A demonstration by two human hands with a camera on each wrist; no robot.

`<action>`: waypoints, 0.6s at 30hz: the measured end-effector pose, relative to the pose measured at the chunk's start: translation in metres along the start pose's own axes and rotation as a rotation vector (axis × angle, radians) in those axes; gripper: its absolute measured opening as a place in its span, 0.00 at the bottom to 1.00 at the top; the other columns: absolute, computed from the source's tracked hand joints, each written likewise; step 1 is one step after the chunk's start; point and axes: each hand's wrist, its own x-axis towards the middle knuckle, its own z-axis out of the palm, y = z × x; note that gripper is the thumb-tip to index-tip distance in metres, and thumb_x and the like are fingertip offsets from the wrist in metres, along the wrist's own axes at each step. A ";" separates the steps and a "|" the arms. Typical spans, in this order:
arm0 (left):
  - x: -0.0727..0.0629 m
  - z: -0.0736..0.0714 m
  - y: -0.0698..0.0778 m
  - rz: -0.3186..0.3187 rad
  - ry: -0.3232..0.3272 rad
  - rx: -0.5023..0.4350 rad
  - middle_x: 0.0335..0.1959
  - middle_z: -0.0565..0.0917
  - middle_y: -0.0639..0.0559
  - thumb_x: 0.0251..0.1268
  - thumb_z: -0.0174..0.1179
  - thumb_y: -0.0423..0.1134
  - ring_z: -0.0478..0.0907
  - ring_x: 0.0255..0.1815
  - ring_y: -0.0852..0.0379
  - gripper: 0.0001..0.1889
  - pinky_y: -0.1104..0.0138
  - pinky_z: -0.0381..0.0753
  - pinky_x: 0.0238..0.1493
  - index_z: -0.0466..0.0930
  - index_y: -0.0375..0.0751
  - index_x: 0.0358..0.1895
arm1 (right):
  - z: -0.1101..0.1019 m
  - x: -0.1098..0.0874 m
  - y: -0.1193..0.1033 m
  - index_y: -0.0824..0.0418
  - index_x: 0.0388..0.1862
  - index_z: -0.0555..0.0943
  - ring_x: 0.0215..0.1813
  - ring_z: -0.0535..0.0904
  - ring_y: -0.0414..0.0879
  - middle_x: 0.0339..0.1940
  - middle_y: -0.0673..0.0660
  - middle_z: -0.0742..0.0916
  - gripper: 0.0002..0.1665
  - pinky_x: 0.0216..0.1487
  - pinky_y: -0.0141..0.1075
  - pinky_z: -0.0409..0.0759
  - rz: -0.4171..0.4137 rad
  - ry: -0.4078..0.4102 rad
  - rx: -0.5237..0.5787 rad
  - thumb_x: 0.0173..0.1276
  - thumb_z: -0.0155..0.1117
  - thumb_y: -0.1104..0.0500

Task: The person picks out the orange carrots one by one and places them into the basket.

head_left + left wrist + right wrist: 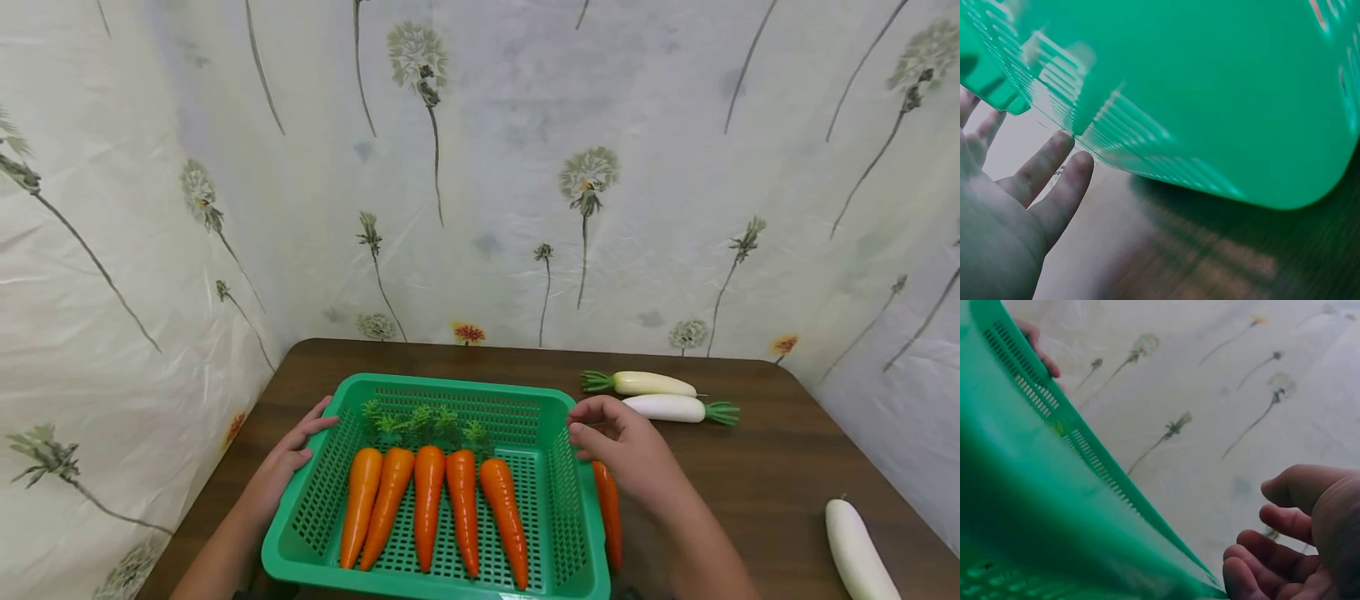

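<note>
A green plastic basket (450, 385) with slotted walls holds several orange carrots (427, 504) laid side by side, their feathery green tops toward its far wall. My left hand (288, 458) is at the basket's left rim, fingertips touching it; in the left wrist view the left hand's fingers (1044, 169) look straight against the basket's outer side. By the right rim, near the far corner, is my right hand (622, 442), fingers loosely bent and nothing held. The right wrist view shows the right hand's thumb (1300, 487) apart from its fingers. Another carrot (609, 512) lies outside the basket, under my right wrist.
Beyond my right hand, a cream radish (652, 383) and a white radish (663, 407) with green tops lie on the brown table (750, 483). Another white radish (858, 550) is near the right edge. A flower-print sheet (495, 167) hangs behind and beside the table.
</note>
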 end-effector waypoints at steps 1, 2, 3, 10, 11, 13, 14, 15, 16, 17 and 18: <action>0.000 0.000 0.000 0.000 0.001 -0.002 0.88 0.50 0.54 0.82 0.37 0.31 0.52 0.76 0.82 0.25 0.77 0.70 0.64 0.65 0.27 0.75 | -0.001 -0.001 0.002 0.65 0.60 0.77 0.52 0.84 0.55 0.56 0.65 0.82 0.19 0.52 0.39 0.86 -0.001 0.011 0.002 0.79 0.63 0.54; 0.000 0.000 0.000 0.005 0.000 -0.002 0.87 0.50 0.55 0.82 0.37 0.31 0.52 0.76 0.82 0.25 0.77 0.70 0.64 0.65 0.27 0.75 | -0.003 -0.001 0.003 0.66 0.60 0.77 0.52 0.84 0.53 0.57 0.65 0.82 0.19 0.52 0.40 0.86 0.001 0.023 0.001 0.79 0.63 0.54; 0.000 0.000 -0.001 0.011 -0.005 -0.008 0.87 0.51 0.56 0.82 0.36 0.31 0.53 0.76 0.82 0.24 0.77 0.71 0.64 0.64 0.26 0.75 | -0.004 -0.002 0.005 0.66 0.60 0.77 0.52 0.84 0.52 0.57 0.65 0.82 0.19 0.52 0.40 0.86 0.006 0.035 -0.001 0.79 0.62 0.54; 0.003 0.000 -0.004 0.054 -0.018 -0.010 0.87 0.52 0.58 0.82 0.34 0.30 0.52 0.77 0.81 0.24 0.77 0.71 0.65 0.64 0.23 0.74 | -0.011 -0.002 0.016 0.65 0.62 0.77 0.54 0.84 0.51 0.60 0.63 0.82 0.21 0.51 0.41 0.85 0.045 0.070 -0.079 0.79 0.62 0.53; 0.003 -0.001 -0.004 0.052 -0.016 -0.012 0.87 0.52 0.58 0.82 0.35 0.30 0.52 0.77 0.81 0.24 0.77 0.71 0.65 0.64 0.23 0.74 | -0.012 -0.002 0.018 0.65 0.62 0.76 0.55 0.84 0.52 0.61 0.63 0.82 0.22 0.51 0.40 0.85 0.047 0.068 -0.089 0.79 0.62 0.52; 0.002 -0.001 -0.004 0.048 -0.009 -0.009 0.87 0.52 0.57 0.81 0.35 0.29 0.53 0.77 0.82 0.24 0.77 0.71 0.65 0.64 0.23 0.74 | -0.012 -0.001 0.022 0.64 0.63 0.76 0.55 0.83 0.53 0.61 0.62 0.82 0.22 0.51 0.39 0.84 0.061 0.069 -0.108 0.79 0.63 0.51; 0.002 -0.001 -0.004 0.044 -0.008 -0.009 0.87 0.51 0.56 0.81 0.35 0.29 0.53 0.76 0.82 0.24 0.77 0.71 0.65 0.64 0.23 0.74 | -0.013 -0.001 0.023 0.64 0.63 0.76 0.55 0.83 0.54 0.62 0.62 0.82 0.22 0.51 0.38 0.84 0.068 0.070 -0.119 0.79 0.63 0.51; 0.002 -0.002 -0.004 0.041 -0.007 -0.009 0.87 0.51 0.55 0.81 0.35 0.29 0.53 0.76 0.82 0.24 0.77 0.71 0.65 0.64 0.24 0.74 | -0.013 -0.002 0.025 0.63 0.63 0.76 0.54 0.83 0.54 0.62 0.62 0.82 0.22 0.51 0.38 0.83 0.076 0.071 -0.128 0.79 0.63 0.51; 0.001 -0.002 -0.004 0.037 -0.007 -0.010 0.87 0.51 0.55 0.81 0.35 0.29 0.53 0.76 0.82 0.25 0.77 0.71 0.65 0.64 0.24 0.74 | -0.013 -0.002 0.027 0.63 0.63 0.76 0.54 0.82 0.53 0.62 0.61 0.82 0.22 0.51 0.38 0.83 0.085 0.073 -0.141 0.79 0.63 0.51; 0.001 -0.002 -0.004 0.035 -0.007 -0.007 0.87 0.51 0.54 0.81 0.35 0.29 0.53 0.76 0.81 0.25 0.77 0.71 0.65 0.64 0.24 0.74 | -0.013 -0.003 0.028 0.62 0.63 0.77 0.53 0.82 0.52 0.63 0.60 0.82 0.22 0.51 0.38 0.82 0.094 0.075 -0.155 0.79 0.63 0.51; 0.001 -0.002 -0.003 0.035 -0.006 -0.006 0.87 0.50 0.54 0.81 0.35 0.29 0.53 0.76 0.81 0.25 0.77 0.71 0.65 0.64 0.24 0.74 | -0.013 -0.003 0.030 0.61 0.63 0.77 0.53 0.82 0.51 0.63 0.60 0.83 0.22 0.51 0.39 0.82 0.102 0.076 -0.166 0.79 0.63 0.51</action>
